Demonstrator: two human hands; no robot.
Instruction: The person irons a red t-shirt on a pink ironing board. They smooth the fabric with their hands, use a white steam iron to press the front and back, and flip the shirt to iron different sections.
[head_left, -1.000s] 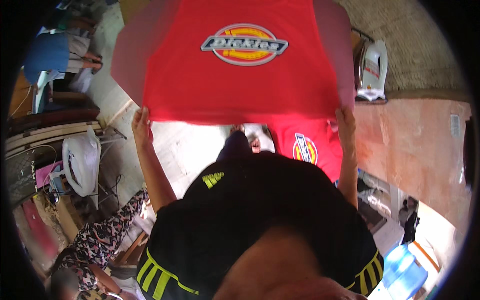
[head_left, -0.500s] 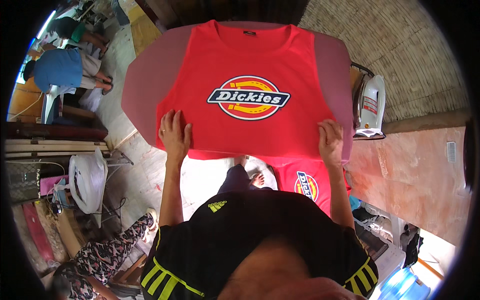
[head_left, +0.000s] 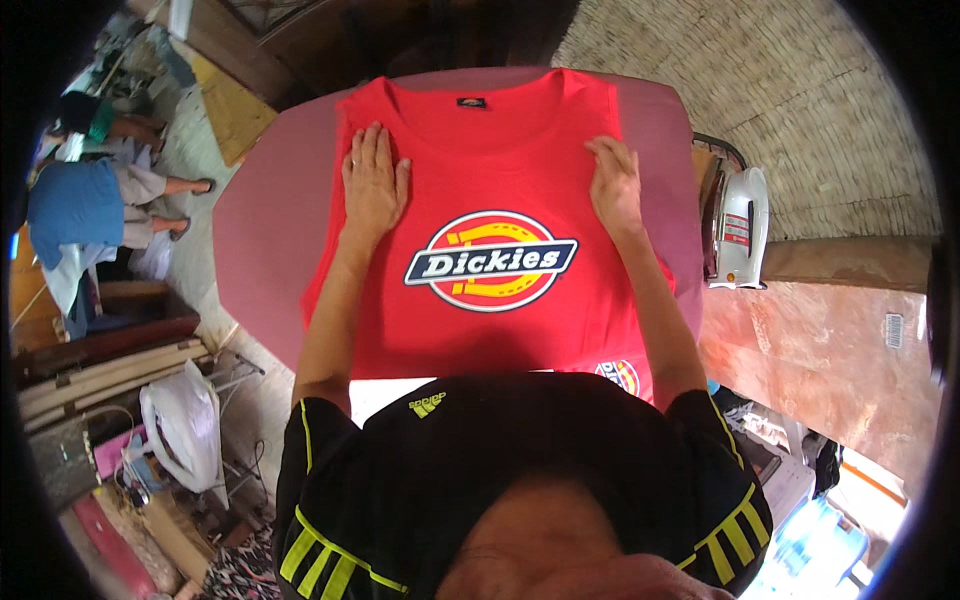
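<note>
Your red T-shirt (head_left: 490,330) lies spread flat, front side up, on the mauve padded desk (head_left: 265,250), its neck opening pointing away from you and its hem toward your body. A round printed emblem in yellow, red and dark blue sits at the middle of the chest, between your two forearms.

Your left hand (head_left: 372,185) rests palm down on the shirt's upper left, just below the shoulder seam, fingers straight and spread, gripping nothing. A ring shows on one finger. Your right hand (head_left: 614,185) presses flat on the upper right of the shirt in the same manner, fingers loosely extended and open on the cloth; neither hand pinches or lifts the fabric. Both hands lie level with each other, well apart, on either side of the collar.

The shirt covers most of the desk's top, with bare padding showing along the left edge and at the far right corner. Near your waist a second red garment (head_left: 625,375) with a small round emblem peeks out under the shirt's lower right; how much of it lies there is hard to tell, as your body hides it.

A white clothes iron (head_left: 738,228) stands on its rest just beside the desk's right edge. To your far left, a person in blue (head_left: 85,205) sits on the floor.
</note>
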